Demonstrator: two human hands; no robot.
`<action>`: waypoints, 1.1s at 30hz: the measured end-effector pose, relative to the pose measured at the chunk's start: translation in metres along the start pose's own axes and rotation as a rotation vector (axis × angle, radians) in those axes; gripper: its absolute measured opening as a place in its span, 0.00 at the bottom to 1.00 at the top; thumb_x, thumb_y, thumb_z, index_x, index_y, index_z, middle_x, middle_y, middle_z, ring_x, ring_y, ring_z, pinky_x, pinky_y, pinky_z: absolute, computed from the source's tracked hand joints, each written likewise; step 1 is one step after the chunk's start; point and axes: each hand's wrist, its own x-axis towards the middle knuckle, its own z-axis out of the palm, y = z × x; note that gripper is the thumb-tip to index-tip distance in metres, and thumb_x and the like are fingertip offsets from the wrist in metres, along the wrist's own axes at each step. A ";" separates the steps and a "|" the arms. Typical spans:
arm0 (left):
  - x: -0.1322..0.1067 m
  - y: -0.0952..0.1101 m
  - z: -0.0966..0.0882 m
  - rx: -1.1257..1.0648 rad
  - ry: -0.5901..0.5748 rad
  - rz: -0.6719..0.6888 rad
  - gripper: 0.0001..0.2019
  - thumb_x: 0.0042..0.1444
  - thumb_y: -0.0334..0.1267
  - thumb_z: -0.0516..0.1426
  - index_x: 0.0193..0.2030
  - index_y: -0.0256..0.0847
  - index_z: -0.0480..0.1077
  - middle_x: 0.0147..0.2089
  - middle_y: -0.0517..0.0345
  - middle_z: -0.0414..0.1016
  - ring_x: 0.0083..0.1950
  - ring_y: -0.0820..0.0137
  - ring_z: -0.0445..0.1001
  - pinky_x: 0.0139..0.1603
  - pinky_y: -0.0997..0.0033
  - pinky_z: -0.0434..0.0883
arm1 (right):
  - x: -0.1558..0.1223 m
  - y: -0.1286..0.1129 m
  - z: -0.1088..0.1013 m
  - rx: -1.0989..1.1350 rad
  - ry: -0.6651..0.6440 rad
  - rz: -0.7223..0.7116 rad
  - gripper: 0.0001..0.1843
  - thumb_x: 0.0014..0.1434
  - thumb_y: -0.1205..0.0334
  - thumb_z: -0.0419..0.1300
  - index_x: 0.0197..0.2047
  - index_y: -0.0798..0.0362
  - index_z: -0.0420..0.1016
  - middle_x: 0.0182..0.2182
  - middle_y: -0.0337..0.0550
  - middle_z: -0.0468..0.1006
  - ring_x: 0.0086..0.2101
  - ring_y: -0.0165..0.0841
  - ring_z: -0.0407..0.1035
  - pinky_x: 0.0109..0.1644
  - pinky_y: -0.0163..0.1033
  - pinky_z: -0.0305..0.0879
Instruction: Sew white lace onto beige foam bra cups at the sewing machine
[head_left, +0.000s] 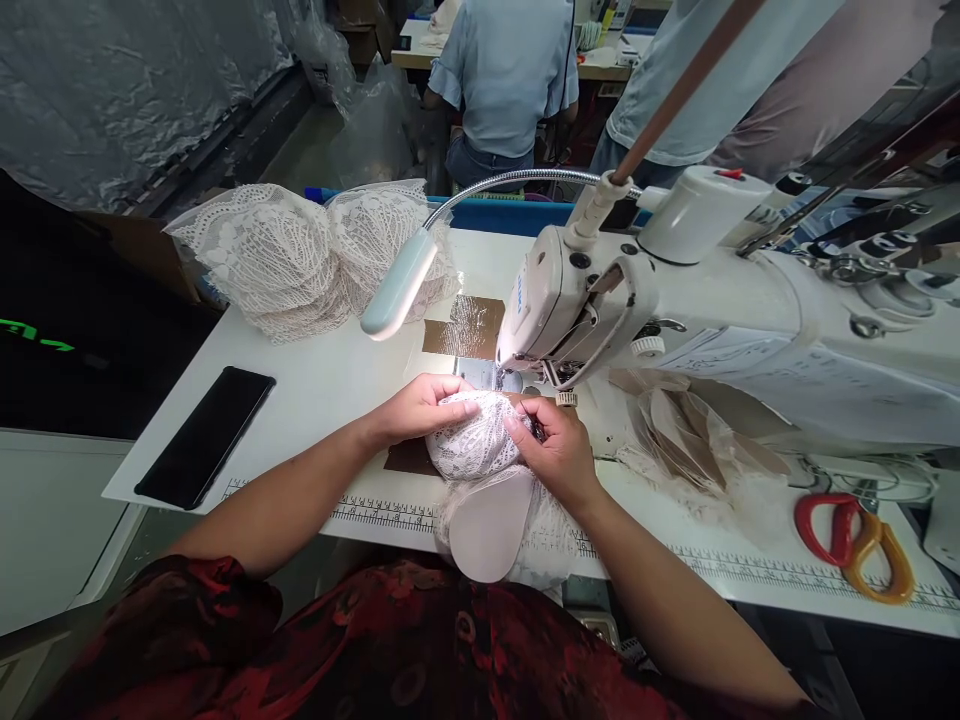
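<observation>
Head view: pinching lace cup point(474, 447) with left hand point(415, 408) and right hand point(553, 452), sewing machine point(750, 330) at two o'clock.

Lace piece point(472, 440) before the sewing machine point(675, 320); lace stack point(300, 255) behind-left; phone point(206, 435) left; scissors point(851, 545) right, all on the surface point(322, 380).

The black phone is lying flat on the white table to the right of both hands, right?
No. The head view shows the black phone lying flat on the white table to the left of the left hand and the right hand.
</observation>
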 end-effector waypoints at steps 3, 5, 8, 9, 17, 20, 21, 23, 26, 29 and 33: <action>0.001 0.000 -0.001 0.013 -0.047 -0.013 0.15 0.51 0.44 0.63 0.37 0.34 0.71 0.32 0.58 0.71 0.31 0.74 0.68 0.32 0.76 0.66 | 0.000 0.001 0.000 0.003 -0.003 -0.015 0.07 0.56 0.56 0.58 0.30 0.49 0.71 0.21 0.34 0.69 0.22 0.28 0.60 0.28 0.34 0.58; 0.001 0.002 -0.002 0.027 -0.010 -0.003 0.14 0.50 0.43 0.64 0.35 0.34 0.69 0.30 0.60 0.69 0.30 0.75 0.67 0.29 0.77 0.65 | -0.001 0.003 0.000 0.027 0.006 -0.025 0.07 0.56 0.56 0.58 0.30 0.50 0.69 0.22 0.34 0.69 0.22 0.27 0.59 0.29 0.34 0.59; 0.000 0.007 -0.002 0.072 0.131 0.051 0.13 0.48 0.39 0.65 0.29 0.36 0.64 0.26 0.63 0.65 0.27 0.77 0.63 0.26 0.78 0.62 | -0.003 0.004 -0.002 0.117 0.058 -0.035 0.10 0.56 0.54 0.59 0.30 0.50 0.68 0.25 0.36 0.71 0.23 0.27 0.60 0.30 0.35 0.61; -0.002 0.009 0.000 0.083 0.179 0.074 0.14 0.47 0.38 0.65 0.28 0.37 0.62 0.25 0.64 0.63 0.26 0.78 0.62 0.26 0.78 0.61 | -0.003 0.004 -0.003 0.172 0.035 -0.030 0.11 0.57 0.52 0.58 0.30 0.50 0.69 0.25 0.37 0.71 0.22 0.27 0.60 0.30 0.36 0.61; -0.018 0.022 0.023 0.073 -0.299 0.165 0.18 0.56 0.39 0.59 0.53 0.38 0.68 0.51 0.48 0.72 0.52 0.64 0.72 0.51 0.67 0.70 | 0.001 0.001 -0.009 0.486 -0.391 0.079 0.29 0.53 0.32 0.54 0.33 0.53 0.73 0.26 0.41 0.74 0.28 0.34 0.69 0.29 0.37 0.66; -0.019 0.025 0.023 0.191 -0.385 0.228 0.19 0.59 0.38 0.56 0.57 0.40 0.68 0.56 0.47 0.71 0.57 0.63 0.69 0.58 0.64 0.67 | 0.003 0.002 -0.008 0.467 -0.355 0.116 0.23 0.53 0.40 0.59 0.34 0.53 0.74 0.29 0.42 0.75 0.32 0.36 0.70 0.35 0.39 0.68; -0.018 0.024 0.021 0.201 -0.347 0.239 0.16 0.60 0.39 0.55 0.54 0.39 0.70 0.53 0.47 0.73 0.54 0.64 0.72 0.56 0.65 0.69 | 0.003 0.002 -0.007 0.475 -0.344 0.124 0.19 0.53 0.43 0.61 0.33 0.53 0.75 0.30 0.41 0.76 0.33 0.36 0.71 0.36 0.39 0.68; -0.016 0.020 0.016 0.200 -0.170 0.253 0.12 0.60 0.40 0.55 0.45 0.36 0.74 0.43 0.48 0.76 0.43 0.67 0.75 0.47 0.68 0.73 | 0.002 0.003 -0.005 0.499 -0.324 0.119 0.15 0.53 0.48 0.62 0.32 0.53 0.75 0.30 0.41 0.77 0.33 0.36 0.71 0.37 0.40 0.69; -0.010 0.011 0.010 0.250 0.130 0.303 0.12 0.56 0.42 0.61 0.41 0.35 0.73 0.44 0.48 0.74 0.44 0.67 0.74 0.45 0.70 0.72 | -0.001 0.004 -0.004 0.492 -0.359 0.107 0.12 0.55 0.52 0.60 0.34 0.52 0.76 0.29 0.41 0.77 0.30 0.35 0.70 0.35 0.39 0.68; -0.004 0.004 0.007 0.268 0.111 0.265 0.24 0.50 0.41 0.65 0.53 0.38 0.68 0.55 0.48 0.70 0.55 0.65 0.69 0.54 0.68 0.69 | -0.002 0.004 -0.003 0.435 -0.452 0.076 0.12 0.57 0.53 0.57 0.35 0.52 0.76 0.27 0.40 0.76 0.29 0.34 0.69 0.33 0.38 0.67; -0.003 0.001 0.007 0.155 -0.090 0.066 0.17 0.53 0.45 0.62 0.46 0.35 0.70 0.43 0.51 0.74 0.41 0.69 0.73 0.40 0.72 0.71 | 0.000 0.002 -0.002 0.369 -0.450 0.046 0.12 0.57 0.53 0.58 0.36 0.52 0.75 0.28 0.39 0.75 0.30 0.33 0.69 0.33 0.37 0.66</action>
